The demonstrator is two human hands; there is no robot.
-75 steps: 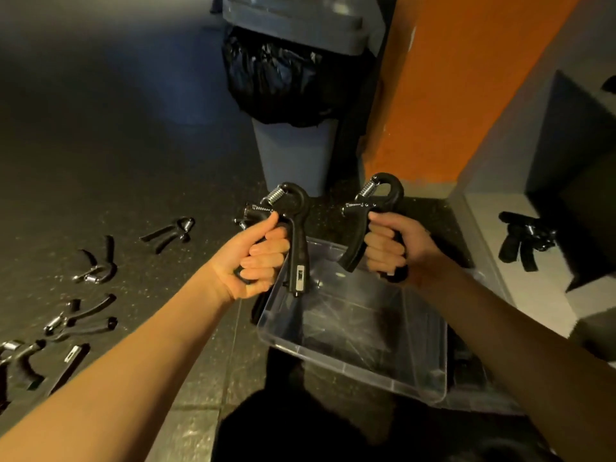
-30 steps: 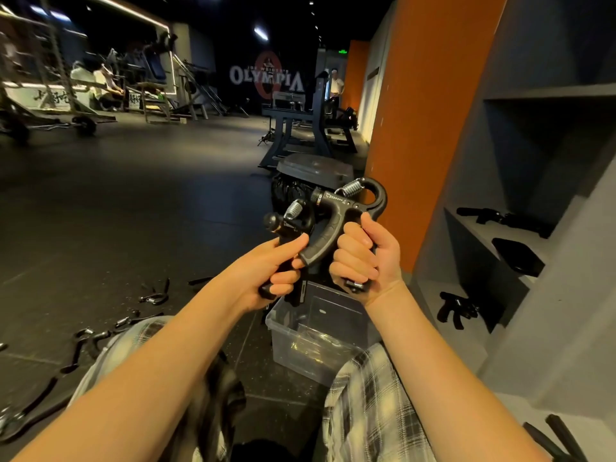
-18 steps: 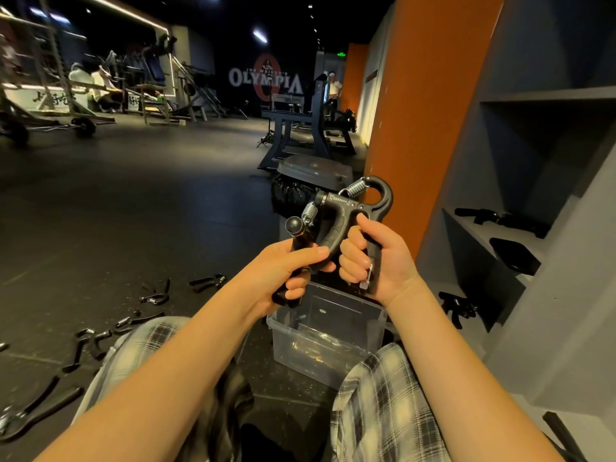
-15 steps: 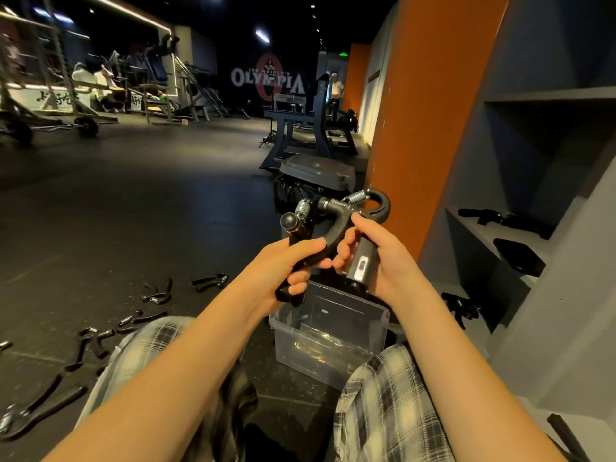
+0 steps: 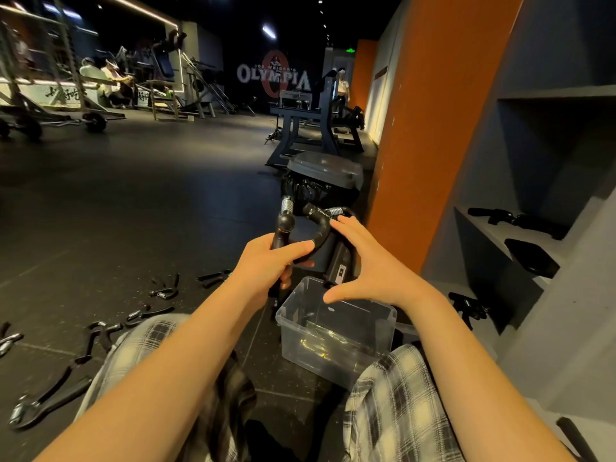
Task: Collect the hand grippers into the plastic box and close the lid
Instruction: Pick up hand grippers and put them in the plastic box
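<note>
L hand (image 5: 266,263) clenched round black spring-loaded hand gripper (image 5: 285,224). R hand (image 5: 370,271) fingers released, splayed – second black gripper (image 5: 339,266) just beyond palm, above clear plastic box (image 5: 336,356).

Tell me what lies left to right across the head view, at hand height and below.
Loose grippers on the floor → left hand, gripping a hand gripper → right hand → shelf grippers.
</note>
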